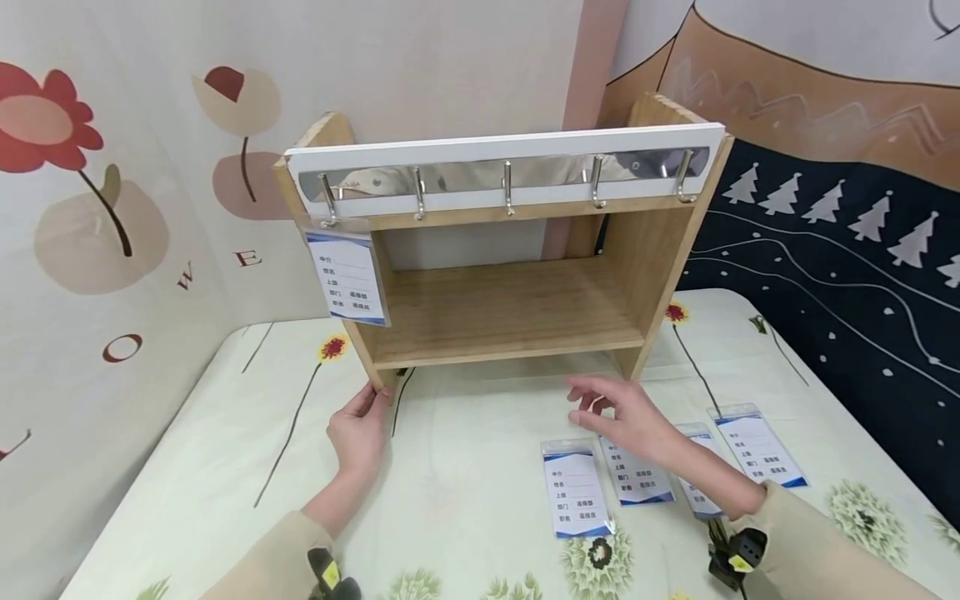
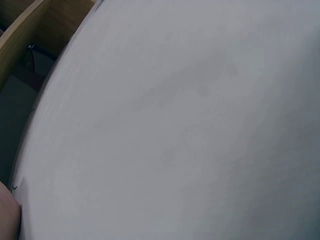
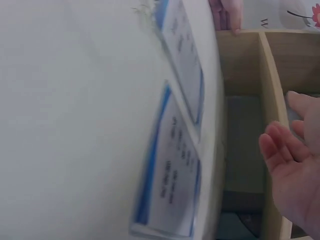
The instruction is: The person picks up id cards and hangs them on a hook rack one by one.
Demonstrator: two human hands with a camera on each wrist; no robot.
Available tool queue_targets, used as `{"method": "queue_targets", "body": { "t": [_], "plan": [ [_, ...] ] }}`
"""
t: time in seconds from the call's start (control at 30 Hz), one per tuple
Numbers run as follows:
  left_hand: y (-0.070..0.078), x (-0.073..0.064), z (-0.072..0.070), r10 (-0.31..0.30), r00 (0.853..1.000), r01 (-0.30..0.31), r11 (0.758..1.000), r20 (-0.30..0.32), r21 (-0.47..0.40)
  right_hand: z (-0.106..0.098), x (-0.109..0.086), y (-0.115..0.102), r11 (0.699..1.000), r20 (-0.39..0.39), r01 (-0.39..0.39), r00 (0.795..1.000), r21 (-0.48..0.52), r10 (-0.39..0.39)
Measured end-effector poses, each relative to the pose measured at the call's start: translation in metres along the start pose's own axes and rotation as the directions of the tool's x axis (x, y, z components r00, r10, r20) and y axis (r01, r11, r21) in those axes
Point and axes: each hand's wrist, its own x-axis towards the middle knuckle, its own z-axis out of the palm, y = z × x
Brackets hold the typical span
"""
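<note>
A small wooden shelf (image 1: 517, 304) stands upright, with a white hook rail (image 1: 465, 200) along its upper front. From the leftmost hook hangs a clear badge holder (image 1: 347, 279) with a white and blue card. At the foot of the shelf's left side panel, my left hand (image 1: 360, 437) grips the wood between thumb and fingers. My right hand (image 1: 626, 417) hovers in front of the shelf's right foot, fingers loosely bent and holding nothing. In the right wrist view, that right hand (image 3: 297, 160) shows its palm and relaxed fingers.
Several more badge holders lie on the flowered cloth (image 1: 465, 500): one at the left (image 1: 576, 490), one partly behind the right forearm (image 1: 701, 475), and one at the far right (image 1: 759, 446). Patterned curtains (image 1: 465, 67) hang behind the shelf and at both sides.
</note>
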Motion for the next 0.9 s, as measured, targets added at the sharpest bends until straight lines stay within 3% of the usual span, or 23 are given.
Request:
{"method": "queue_targets", "body": {
  "t": [0.23, 0.4, 0.9],
  "plan": [
    [0.002, -0.001, -0.002, -0.012, 1.000, 0.012, 1.000, 0.009, 0.010, -0.001, -0.010, 0.005, 0.997, 0.178, -0.061, 0.982, -0.046, 0.068],
    [0.002, -0.002, -0.002, -0.009, 1.000, 0.009, 1.000, 0.012, 0.026, -0.002, -0.014, 0.009, 0.996, 0.240, -0.068, 0.967, -0.065, 0.082],
    [0.002, -0.001, -0.003, -0.014, 1.000, 0.014, 1.000, 0.018, 0.018, 0.001, -0.023, 0.018, 0.982, 0.155, -0.085, 0.982, -0.167, 0.111]
  ]
}}
